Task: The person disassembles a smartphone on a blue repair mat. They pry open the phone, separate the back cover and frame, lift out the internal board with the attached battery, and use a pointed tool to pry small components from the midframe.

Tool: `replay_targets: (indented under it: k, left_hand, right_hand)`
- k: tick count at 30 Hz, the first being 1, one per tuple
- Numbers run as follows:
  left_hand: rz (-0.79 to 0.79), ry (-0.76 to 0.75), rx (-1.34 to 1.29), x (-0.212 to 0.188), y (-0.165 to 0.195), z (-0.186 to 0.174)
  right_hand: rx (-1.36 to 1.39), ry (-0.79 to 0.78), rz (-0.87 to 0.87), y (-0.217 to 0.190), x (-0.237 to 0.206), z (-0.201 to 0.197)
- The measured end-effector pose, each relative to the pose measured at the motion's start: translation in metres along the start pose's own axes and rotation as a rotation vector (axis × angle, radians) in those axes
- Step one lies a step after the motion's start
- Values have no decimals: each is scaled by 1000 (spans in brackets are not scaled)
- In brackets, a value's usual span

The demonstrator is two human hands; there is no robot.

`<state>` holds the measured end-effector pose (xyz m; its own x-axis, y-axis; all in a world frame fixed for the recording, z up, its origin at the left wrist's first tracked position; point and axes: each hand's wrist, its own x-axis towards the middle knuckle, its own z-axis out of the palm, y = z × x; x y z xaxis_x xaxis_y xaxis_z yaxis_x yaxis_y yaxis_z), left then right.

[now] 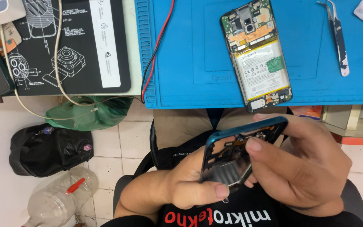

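Head view: left hand [190, 183] and right hand [301, 164] both grip a phone back cover [236, 153]; opened phone [257, 54] lies beyond them.

Both hands are raised over the lap, left hand [190, 185] thumb outstretched, right hand [299, 164] fingers curled inward.

Teal phone back cover [240, 151], inner side up, tilted, above lap
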<state>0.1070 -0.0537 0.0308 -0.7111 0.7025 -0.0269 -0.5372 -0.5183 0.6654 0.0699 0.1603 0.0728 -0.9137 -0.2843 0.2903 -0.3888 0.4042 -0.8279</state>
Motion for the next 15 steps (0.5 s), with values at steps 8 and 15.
replay_targets:
  k: [8,15]
  left_hand:
    - [37,-30,178,-4,-5,-6]
    - [165,-18,308,0,-9,-4]
  right_hand:
    - [-68,-20,-126,10,-2,-8]
    - [-104,-3,-187,16,-4,-8]
